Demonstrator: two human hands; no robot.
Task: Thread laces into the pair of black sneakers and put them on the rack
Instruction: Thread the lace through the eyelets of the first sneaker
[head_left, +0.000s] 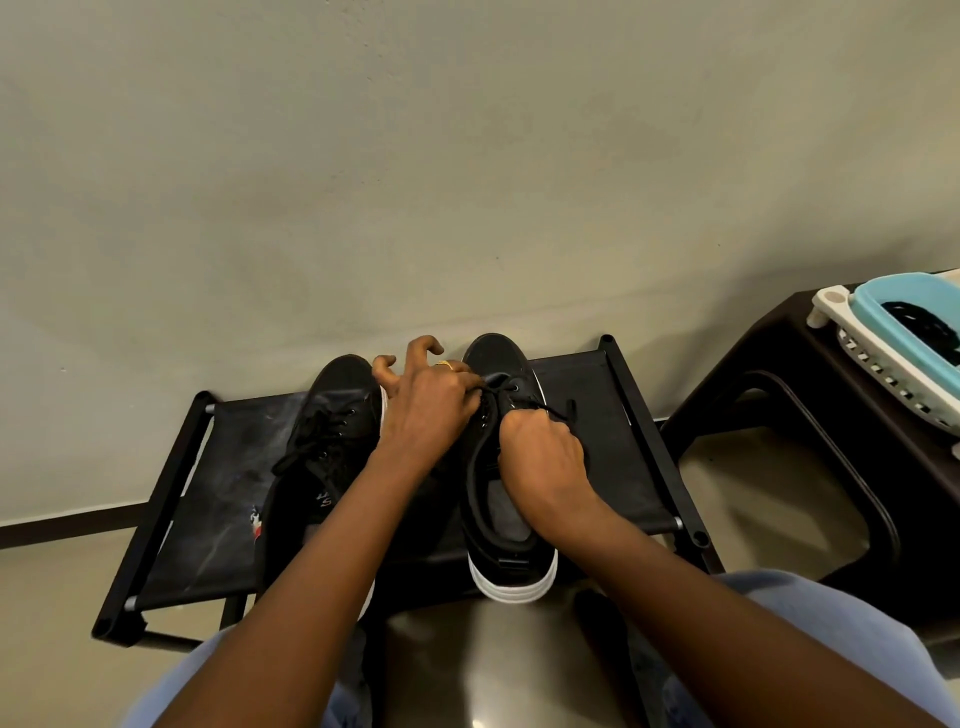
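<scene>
Both hands lacing the right sneaker (506, 467) on the rack (631, 441), frame centre.
Left hand (426, 400) and right hand (540, 452) pinch its lace (550, 410); laced sneaker (327, 436) alongside; right-edge basket (878, 332) holds something dark.

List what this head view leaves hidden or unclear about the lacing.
- Right sneaker upper eyelets: covered by right hand and left hand.
- Lace ends: inside the fists.
- Left sneaker heel: behind the left forearm.
- Blue basket contents: cut off by the right edge.
</scene>
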